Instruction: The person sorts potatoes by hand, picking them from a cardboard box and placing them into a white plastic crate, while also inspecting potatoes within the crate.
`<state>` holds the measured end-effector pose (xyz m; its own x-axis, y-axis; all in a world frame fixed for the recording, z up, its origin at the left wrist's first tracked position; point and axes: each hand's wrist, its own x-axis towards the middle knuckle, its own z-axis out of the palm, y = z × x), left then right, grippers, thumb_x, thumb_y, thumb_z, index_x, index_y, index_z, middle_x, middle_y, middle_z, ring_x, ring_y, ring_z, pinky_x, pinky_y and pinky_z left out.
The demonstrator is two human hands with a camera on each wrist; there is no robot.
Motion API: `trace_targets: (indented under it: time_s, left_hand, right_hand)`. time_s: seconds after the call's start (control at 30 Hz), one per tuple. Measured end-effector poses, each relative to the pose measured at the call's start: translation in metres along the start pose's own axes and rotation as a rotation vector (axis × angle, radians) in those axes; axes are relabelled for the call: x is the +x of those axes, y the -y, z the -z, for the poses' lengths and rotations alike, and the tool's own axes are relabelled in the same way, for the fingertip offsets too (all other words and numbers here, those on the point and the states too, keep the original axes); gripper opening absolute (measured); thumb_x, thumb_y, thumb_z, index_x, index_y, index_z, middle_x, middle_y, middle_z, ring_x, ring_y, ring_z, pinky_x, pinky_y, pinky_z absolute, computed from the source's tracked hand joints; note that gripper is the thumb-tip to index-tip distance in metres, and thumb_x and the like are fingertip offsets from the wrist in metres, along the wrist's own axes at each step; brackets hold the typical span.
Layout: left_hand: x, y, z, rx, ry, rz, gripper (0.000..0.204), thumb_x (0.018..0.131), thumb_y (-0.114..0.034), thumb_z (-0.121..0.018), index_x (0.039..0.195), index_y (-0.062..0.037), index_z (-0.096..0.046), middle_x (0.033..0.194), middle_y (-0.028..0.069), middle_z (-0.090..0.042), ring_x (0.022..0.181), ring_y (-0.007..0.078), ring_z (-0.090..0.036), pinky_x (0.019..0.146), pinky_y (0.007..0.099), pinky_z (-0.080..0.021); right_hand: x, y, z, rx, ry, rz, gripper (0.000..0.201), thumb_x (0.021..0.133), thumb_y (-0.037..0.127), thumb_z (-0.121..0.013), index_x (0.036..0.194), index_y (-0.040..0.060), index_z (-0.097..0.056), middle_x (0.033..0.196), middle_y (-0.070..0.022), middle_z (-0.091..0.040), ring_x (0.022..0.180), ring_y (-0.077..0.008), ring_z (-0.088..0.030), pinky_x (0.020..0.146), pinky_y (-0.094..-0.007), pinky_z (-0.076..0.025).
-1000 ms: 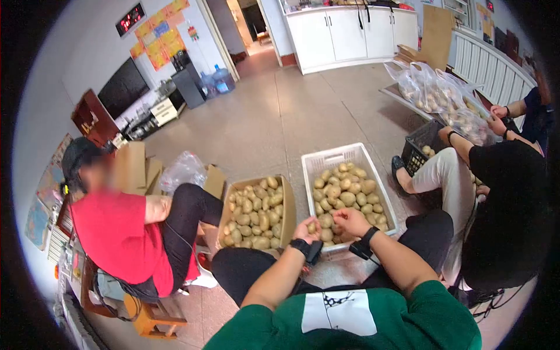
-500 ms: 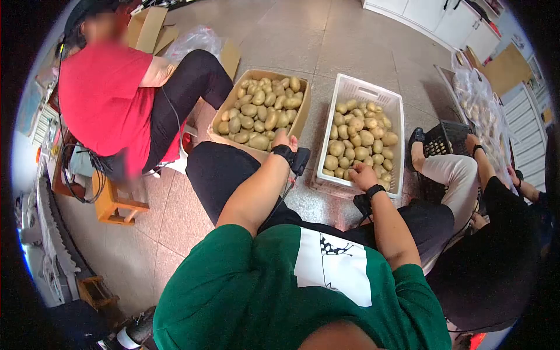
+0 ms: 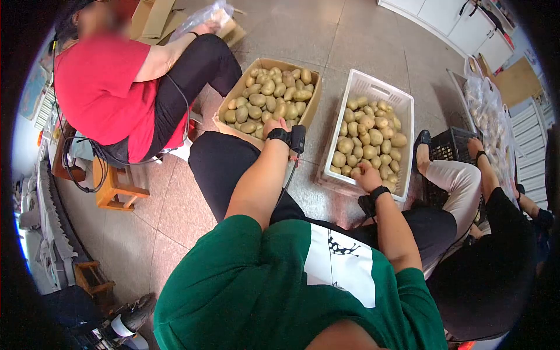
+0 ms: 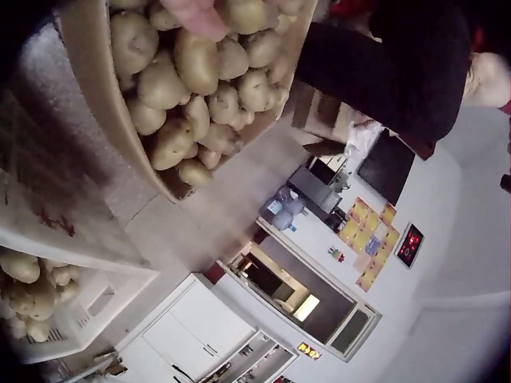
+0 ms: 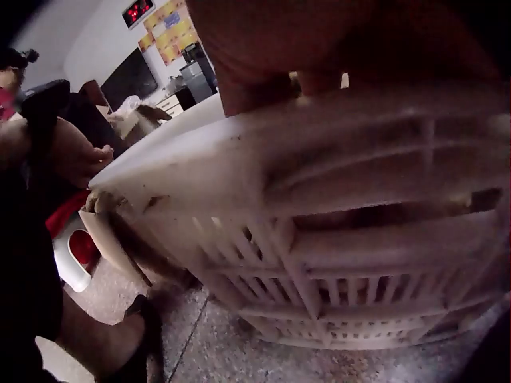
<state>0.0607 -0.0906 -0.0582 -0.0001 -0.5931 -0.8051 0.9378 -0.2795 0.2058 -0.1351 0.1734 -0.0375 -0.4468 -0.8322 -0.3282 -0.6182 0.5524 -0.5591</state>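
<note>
"Grips?"
"Left hand is over the potatoes in the carton; right hand is down among those in the white crate. I can't tell if either holds one; the crate blocks much of my right-wrist view."
"Around?"
"Floor between; person in red beside the carton."
"Changed?"
"That person's arm, folded half a second ago, now extends to the plastic bag."

The left wrist view crops the left fingers.
</note>
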Motion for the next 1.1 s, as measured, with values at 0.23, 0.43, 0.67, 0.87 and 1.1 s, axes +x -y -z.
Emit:
trace_targets:
  time_s: [0.23,0.43,0.67,0.87,1.1]
  left_hand:
    - [0.048,0.025,0.025,0.23,0.189,0.165,0.015,0.083,-0.014,-0.046,0.09,-0.0012,-0.049,0.079,0.0097,-0.052,0.076,0.0254,-0.054,0.061,0.031,-0.05]
    - [-0.008,0.075,0.038,0.6,0.276,0.495,0.013,0.083,-0.008,-0.047,0.094,-0.0023,-0.042,0.085,0.0098,-0.052,0.078,0.0242,-0.054,0.069,0.038,-0.051]
    - [-0.083,0.095,0.045,0.861,0.483,0.72,0.018,0.086,-0.009,-0.045,0.101,0.0013,-0.044,0.104,0.0139,-0.05,0.095,0.0286,-0.052,0.08,0.0365,-0.048]
    - [-0.083,0.107,0.047,1.041,0.496,0.705,0.027,0.087,-0.016,-0.045,0.11,-0.0035,-0.041,0.114,0.013,-0.047,0.102,0.0287,-0.05,0.083,0.0396,-0.046]
    - [-0.088,0.109,0.043,0.978,0.581,0.846,0.032,0.087,-0.03,-0.04,0.107,-0.0068,-0.047,0.113,0.0119,-0.049,0.107,0.0309,-0.045,0.091,0.0463,-0.036]
  right_hand:
    - [0.006,-0.002,-0.004,-0.038,-0.029,0.026,0.048,0.067,0.032,-0.066,0.104,0.0037,-0.056,0.087,-0.0147,-0.061,0.081,-0.0262,-0.059,0.072,-0.034,-0.046]
    - [0.004,-0.003,-0.003,-0.088,-0.099,-0.007,0.047,0.065,0.032,-0.064,0.103,0.0044,-0.057,0.088,-0.0169,-0.062,0.082,-0.0294,-0.059,0.075,-0.036,-0.046]
    - [0.008,-0.01,-0.005,0.017,-0.116,-0.097,0.046,0.064,0.029,-0.06,0.103,0.0031,-0.056,0.082,-0.0164,-0.062,0.079,-0.0283,-0.06,0.073,-0.0335,-0.047]
    - [0.014,-0.003,0.01,0.41,-0.235,-0.176,0.052,0.061,0.029,-0.064,0.103,0.0002,-0.056,0.092,-0.0214,-0.06,0.087,-0.0285,-0.06,0.077,-0.0331,-0.046]
    - [0.012,0.027,0.026,0.8,-0.342,0.262,0.031,0.076,0.023,-0.062,0.096,-0.0006,-0.058,0.083,-0.0104,-0.061,0.077,-0.0155,-0.058,0.069,-0.0283,-0.046]
